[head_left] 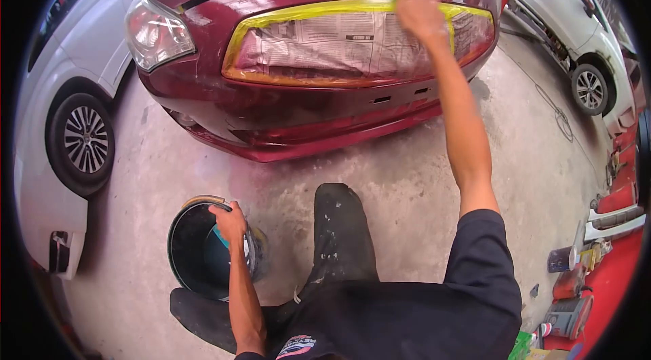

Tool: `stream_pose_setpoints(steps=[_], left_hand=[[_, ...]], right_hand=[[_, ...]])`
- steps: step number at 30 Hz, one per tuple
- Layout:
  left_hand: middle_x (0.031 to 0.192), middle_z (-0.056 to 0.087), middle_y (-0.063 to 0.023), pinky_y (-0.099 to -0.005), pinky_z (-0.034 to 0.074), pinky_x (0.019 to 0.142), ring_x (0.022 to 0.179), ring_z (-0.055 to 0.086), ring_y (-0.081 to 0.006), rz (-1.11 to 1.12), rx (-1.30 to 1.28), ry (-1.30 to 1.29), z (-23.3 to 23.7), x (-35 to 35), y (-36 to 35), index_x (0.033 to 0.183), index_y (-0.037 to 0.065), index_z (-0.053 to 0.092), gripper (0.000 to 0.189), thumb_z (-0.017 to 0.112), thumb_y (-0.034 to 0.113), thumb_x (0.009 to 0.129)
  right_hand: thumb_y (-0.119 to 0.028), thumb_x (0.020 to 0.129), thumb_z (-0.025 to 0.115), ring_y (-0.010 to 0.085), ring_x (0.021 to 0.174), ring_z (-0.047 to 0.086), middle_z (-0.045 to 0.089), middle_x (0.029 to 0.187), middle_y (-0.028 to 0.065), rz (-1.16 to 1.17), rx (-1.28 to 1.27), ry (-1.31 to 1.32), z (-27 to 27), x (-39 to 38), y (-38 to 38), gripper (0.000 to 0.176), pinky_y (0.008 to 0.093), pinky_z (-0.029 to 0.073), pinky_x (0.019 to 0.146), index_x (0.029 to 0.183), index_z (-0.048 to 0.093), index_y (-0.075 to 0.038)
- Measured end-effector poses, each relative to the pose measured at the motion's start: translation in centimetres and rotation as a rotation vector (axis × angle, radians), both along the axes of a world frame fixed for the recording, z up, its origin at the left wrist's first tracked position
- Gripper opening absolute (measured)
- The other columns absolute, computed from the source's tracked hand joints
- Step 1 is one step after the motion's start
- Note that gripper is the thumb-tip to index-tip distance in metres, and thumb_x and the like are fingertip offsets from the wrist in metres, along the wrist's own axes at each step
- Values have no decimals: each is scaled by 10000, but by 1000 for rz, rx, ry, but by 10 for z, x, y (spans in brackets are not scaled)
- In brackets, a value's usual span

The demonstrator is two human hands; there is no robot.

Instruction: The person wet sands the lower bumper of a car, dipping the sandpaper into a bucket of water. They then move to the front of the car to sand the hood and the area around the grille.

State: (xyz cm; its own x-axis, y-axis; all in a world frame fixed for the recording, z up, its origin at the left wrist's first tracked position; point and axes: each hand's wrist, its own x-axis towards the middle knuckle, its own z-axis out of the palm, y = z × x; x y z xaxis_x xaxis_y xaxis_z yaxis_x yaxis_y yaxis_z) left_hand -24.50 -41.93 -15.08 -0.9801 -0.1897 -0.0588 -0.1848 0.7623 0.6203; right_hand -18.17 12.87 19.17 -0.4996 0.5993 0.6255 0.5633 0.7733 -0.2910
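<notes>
A dark red car bumper (285, 105) fills the upper middle. Its grille opening is covered with newspaper (325, 44), edged all round with yellow masking tape (305, 12). At the end of my outstretched arm, my right hand (422, 12) is at the bumper's upper edge, just over the top strip of tape. Motion smears its fingers, so what they may hold does not show. Low on the left, my left hand (229, 221) is closed on the rim of a black bucket (193, 251). Something teal shows inside the bucket beside that hand.
A clear headlight (159, 34) sits at the bumper's left end. A white car (61, 116) stands at left, another white car (569, 7) at upper right. Cans (561, 259) and other containers line the right side. My dark-trousered leg (342, 238) extends over the concrete floor (407, 177).
</notes>
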Motion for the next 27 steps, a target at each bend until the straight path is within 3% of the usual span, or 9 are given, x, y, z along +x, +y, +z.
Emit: stream_pose_setpoints(steps=[2,4,7,10,16,18,19,21,27], left_hand=[[1235,666,-390,-606,493,990,1130,654,-572,2,15,25,-3,-1,-1,1368,-45,367,634,622,370,962],[1241,662,-392,-607,492,989,1126,652,-576,11,8,19,-4,1,1,1365,-44,365,632,621,369,961],[1246,658,-394,-607,490,992,1129,649,-577,8,-32,-28,6,1,6,1358,-42,369,624,621,366,958],[1249,656,-393,-609,486,999,1143,646,-575,-4,-23,-51,16,6,0,1347,-38,380,611,621,367,957],[1292,644,-390,-603,473,1031,1176,636,-570,10,15,16,-4,5,0,1329,-39,399,592,627,368,964],[1292,644,-390,-601,478,1028,1178,639,-567,3,24,-25,4,3,4,1331,-36,390,600,630,373,965],[1292,643,-391,-600,480,1026,1178,639,-566,0,23,-51,15,6,4,1332,-36,387,602,632,374,965],[1290,643,-392,-601,484,1021,1178,640,-566,-4,16,-57,22,3,0,1334,-34,384,607,633,379,965],[1308,636,-390,-602,491,1023,1193,639,-561,-14,45,17,-2,4,-3,1354,-33,377,645,640,404,960]], right_hand=[[-427,1115,270,504,1502,403,408,1562,435,-183,161,132,-16,-14,87,729,557,341,1246,1457,447,192],[-411,1107,311,521,1491,405,404,1564,432,-62,53,-201,-2,-31,49,700,556,360,1229,1444,442,189],[-356,1081,456,546,1481,411,422,1577,391,318,371,148,-18,-59,-91,584,572,331,1249,1413,491,122],[-347,1080,463,547,1486,403,438,1579,361,456,554,219,-35,-67,-81,573,575,334,1250,1425,469,110],[-313,1071,441,540,1486,391,419,1549,422,15,108,253,-3,-42,-41,529,590,329,1247,1353,488,133],[-367,1087,418,540,1468,413,455,1524,411,177,369,-70,-5,-67,-110,617,585,348,1234,1445,447,135],[-399,1090,416,540,1434,453,476,1502,404,244,625,173,-32,-94,-116,631,595,369,1215,1436,456,127],[-390,1090,422,538,1455,430,463,1513,410,335,455,202,-24,-83,-111,628,586,348,1234,1429,460,137],[-388,1100,363,545,1508,363,448,1541,408,-98,170,99,-23,-56,30,655,581,309,1264,1450,449,159]])
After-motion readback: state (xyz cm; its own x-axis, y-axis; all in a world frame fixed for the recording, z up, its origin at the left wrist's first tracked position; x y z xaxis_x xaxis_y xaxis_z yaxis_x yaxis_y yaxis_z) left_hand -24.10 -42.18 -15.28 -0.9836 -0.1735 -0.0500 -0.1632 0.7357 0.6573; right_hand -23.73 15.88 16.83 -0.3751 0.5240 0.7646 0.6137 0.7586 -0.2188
